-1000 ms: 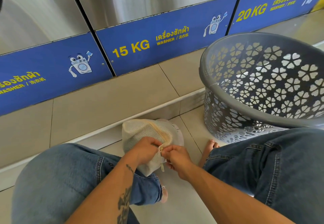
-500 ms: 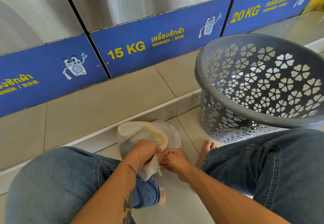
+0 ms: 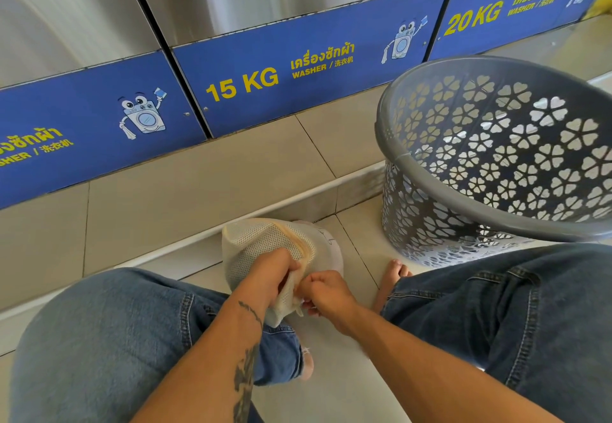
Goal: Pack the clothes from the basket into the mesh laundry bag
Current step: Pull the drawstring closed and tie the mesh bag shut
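A cream mesh laundry bag [image 3: 261, 243], bulging with white cloth inside, rests on the floor tiles between my knees. My left hand [image 3: 270, 275] grips the bag's near end beside the zipper seam. My right hand [image 3: 326, 291] pinches the zipper end of the bag, fingers closed and touching the left hand. The grey plastic basket [image 3: 430, 190] with flower-shaped holes stands tilted at the right, against my right knee. No clothes show in the part of its inside that I see.
Steel washing machines with blue 15 KG [image 3: 241, 86] and 20 KG [image 3: 472, 20] panels stand on a raised tiled step [image 3: 198, 184] right ahead. My jeans-clad knees flank the bag, and a bare foot [image 3: 395, 271] lies beside the basket.
My hands stay on the bag's zipper end and have shifted only slightly. The view has tipped a little.
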Motion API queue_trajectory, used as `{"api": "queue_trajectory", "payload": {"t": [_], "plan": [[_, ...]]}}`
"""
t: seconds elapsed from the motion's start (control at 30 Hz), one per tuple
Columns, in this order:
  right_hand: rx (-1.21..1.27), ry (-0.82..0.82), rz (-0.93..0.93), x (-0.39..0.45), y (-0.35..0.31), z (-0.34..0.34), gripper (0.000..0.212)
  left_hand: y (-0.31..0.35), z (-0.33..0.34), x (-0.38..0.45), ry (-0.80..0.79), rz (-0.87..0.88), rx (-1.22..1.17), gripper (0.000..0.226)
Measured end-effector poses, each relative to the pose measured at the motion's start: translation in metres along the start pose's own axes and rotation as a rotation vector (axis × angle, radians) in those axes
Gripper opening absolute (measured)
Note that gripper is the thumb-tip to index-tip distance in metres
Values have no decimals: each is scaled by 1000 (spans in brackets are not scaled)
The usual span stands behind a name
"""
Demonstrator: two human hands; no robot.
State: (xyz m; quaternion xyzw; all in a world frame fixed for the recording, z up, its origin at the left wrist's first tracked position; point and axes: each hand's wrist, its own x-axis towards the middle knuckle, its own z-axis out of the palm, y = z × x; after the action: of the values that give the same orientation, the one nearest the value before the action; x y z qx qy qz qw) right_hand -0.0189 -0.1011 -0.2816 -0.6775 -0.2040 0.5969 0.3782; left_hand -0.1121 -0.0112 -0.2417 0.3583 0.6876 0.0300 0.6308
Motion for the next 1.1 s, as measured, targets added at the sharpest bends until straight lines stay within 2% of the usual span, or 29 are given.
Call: {"api": "queue_trajectory", "payload": {"t": [0.07, 0.23, 0.33, 0.4, 0.5, 0.53, 0.6, 0.67, 0.73, 0.9, 1.1], "plan": [[-47, -25, -19, 0, 3, 0, 26, 2, -2, 0, -7, -11, -36, 18], [-161, -56, -145, 4, 7, -8, 12, 4, -2, 2, -8, -14, -30, 8], [-163, -41, -151, 6, 9, -9, 13, 5, 0, 0, 7, 36, 98, 23], [-162, -33, -156, 9, 8, -11, 18, 6, 1, -3, 32, 130, 237, 31], [-173, -8, -179, 13, 4, -16, 23, 6, -3, -11, -81, 256, 430, 22], [-172, -6, -186, 14, 2, -17, 23, 5, -5, -12, -142, 294, 494, 25], [-143, -18, -166, 15, 0, -17, 22, -1, -9, -13, -220, 338, 567, 47], [-92, -34, -97, 14, -2, -15, 21, -7, -12, -12, -240, 365, 582, 62], [-28, -39, -28, 11, -3, -12, 25, -11, -12, -12, -228, 382, 550, 67], [239, -15, 53, 8, -9, -12, 28, -16, -11, -12, -157, 367, 526, 52], [197, 90, -20, 9, -5, -8, 28, -14, -10, -13, -152, 344, 548, 46]]}}
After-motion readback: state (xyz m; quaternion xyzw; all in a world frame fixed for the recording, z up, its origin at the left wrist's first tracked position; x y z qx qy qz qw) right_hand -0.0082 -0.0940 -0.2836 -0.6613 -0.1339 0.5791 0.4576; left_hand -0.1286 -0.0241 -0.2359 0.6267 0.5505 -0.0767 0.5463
